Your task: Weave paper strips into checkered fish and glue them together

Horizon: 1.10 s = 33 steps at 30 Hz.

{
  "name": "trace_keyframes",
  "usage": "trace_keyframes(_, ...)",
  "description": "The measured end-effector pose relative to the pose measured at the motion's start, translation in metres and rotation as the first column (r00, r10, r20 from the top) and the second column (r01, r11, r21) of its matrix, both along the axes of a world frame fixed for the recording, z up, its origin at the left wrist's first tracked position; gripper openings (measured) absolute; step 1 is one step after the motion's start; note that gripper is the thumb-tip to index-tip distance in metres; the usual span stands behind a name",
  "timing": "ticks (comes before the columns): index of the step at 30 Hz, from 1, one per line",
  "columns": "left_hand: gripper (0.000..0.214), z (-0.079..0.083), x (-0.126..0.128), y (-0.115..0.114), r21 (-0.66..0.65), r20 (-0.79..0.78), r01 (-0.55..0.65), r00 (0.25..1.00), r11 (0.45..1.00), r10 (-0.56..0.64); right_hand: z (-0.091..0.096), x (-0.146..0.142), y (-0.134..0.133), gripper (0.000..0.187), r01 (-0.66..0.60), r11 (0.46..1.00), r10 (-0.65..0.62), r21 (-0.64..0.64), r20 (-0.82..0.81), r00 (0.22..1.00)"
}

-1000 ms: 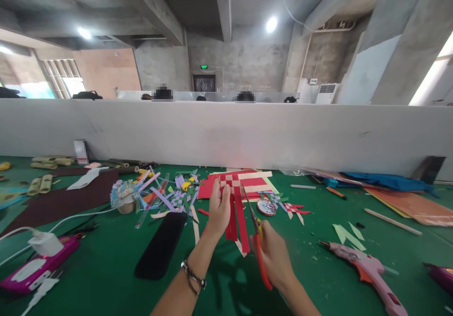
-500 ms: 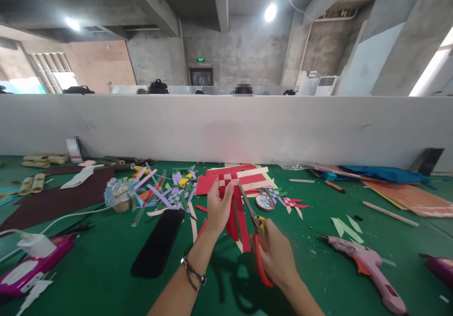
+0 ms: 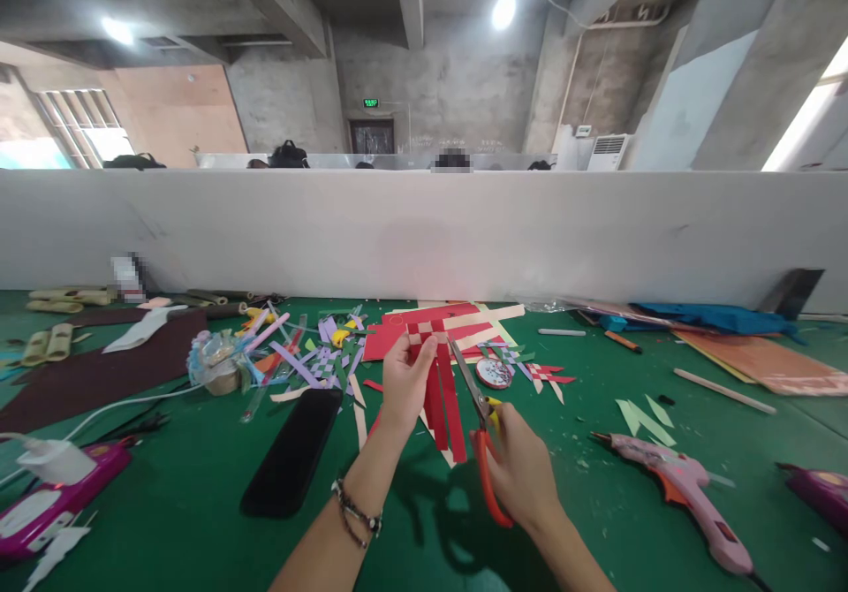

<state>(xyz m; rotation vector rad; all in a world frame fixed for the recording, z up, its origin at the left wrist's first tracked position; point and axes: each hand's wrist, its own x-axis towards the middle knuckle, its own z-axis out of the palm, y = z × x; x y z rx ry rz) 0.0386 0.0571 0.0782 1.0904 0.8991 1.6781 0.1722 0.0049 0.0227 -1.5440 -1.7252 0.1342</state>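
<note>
My left hand (image 3: pixel 407 384) pinches a woven piece of red and cream paper strips (image 3: pixel 434 331) between thumb and fingers. Long red strips (image 3: pixel 452 406) hang down from its near side, while cream strips (image 3: pixel 487 316) stick out to the right. In my right hand (image 3: pixel 523 464) is a pair of scissors (image 3: pixel 487 464) with red and yellow handles. Its blades (image 3: pixel 467 371) point up and away, with the tips close beside the right edge of the weave. Whether the blades touch the paper cannot be made out.
Red paper sheets (image 3: pixel 384 337) lie behind the weave. Left are a black phone (image 3: pixel 295 451), purple and green scraps (image 3: pixel 324 362) and a power strip (image 3: pixel 93 473). Right are a round tin (image 3: pixel 494 372), a small woven piece (image 3: pixel 549 374) and a pink glue gun (image 3: pixel 682 477). A white partition (image 3: pixel 298 230) stands behind.
The view has shifted slightly, moving everything a little left and up. The upper cream strip's tip now reaches farther right. Both hands keep nearly the same pose.
</note>
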Motion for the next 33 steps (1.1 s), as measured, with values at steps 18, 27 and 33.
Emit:
trace_keyframes(18, 0.023, 0.003, 0.0053, -0.0016, -0.094, 0.161, 0.118, 0.982, 0.989, -0.101, -0.0002, -0.0009, -0.0015, 0.02, -0.077, 0.997, 0.077, -0.006, -0.01, 0.997)
trace_keyframes(27, 0.023, 0.0064, 0.0057, -0.0036, -0.104, 0.16, 0.117, 0.982, 0.988, -0.099, -0.0032, -0.0007, 0.0001, 0.022, -0.101, 0.995, 0.101, 0.007, -0.029, 0.994)
trace_keyframes(33, 0.027, 0.0041, 0.0074, -0.001, -0.104, 0.198, 0.14, 0.973, 0.985, -0.118, -0.0035, -0.0013, -0.0001, 0.02, -0.152, 0.988, 0.154, 0.027, -0.079, 0.985)
